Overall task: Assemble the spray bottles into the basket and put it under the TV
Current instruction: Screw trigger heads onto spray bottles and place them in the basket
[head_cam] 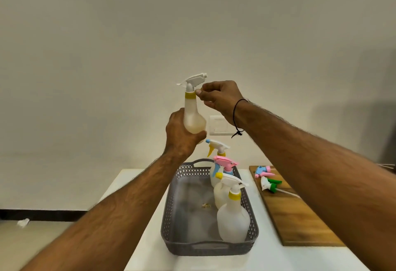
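At the centre of the frame the left hand holds a translucent spray bottle upright in the air, fingers wrapped tight around its rounded lower body. The bottle carries a yellow collar and a white trigger head with its nozzle pointing to the right of the frame. The right hand is just right of the neck, its fingertips pinched together against the collar.

Below, in the lower middle of the frame, a grey perforated basket sits on the white bench. Its left half is bare apart from a small yellowish speck on the floor of the basket. Along its right side stand assembled bottles in a row: nearest the lower edge, a white bottle with a yellow collar and white trigger; behind it a second pale bottle whose head is partly hidden; then a bottle with a pink and blue trigger; and at the far end a head with a white body, yellow lever and blue nozzle tip, whose bottle is hidden.

To the right of the basket lies a wooden board on the bench. On its upper end rest two loose trigger heads: a blue and pink one, and a white and green one with its dip tube trailing toward the right. A white wall switch plate shows on the wall behind the raised hands.
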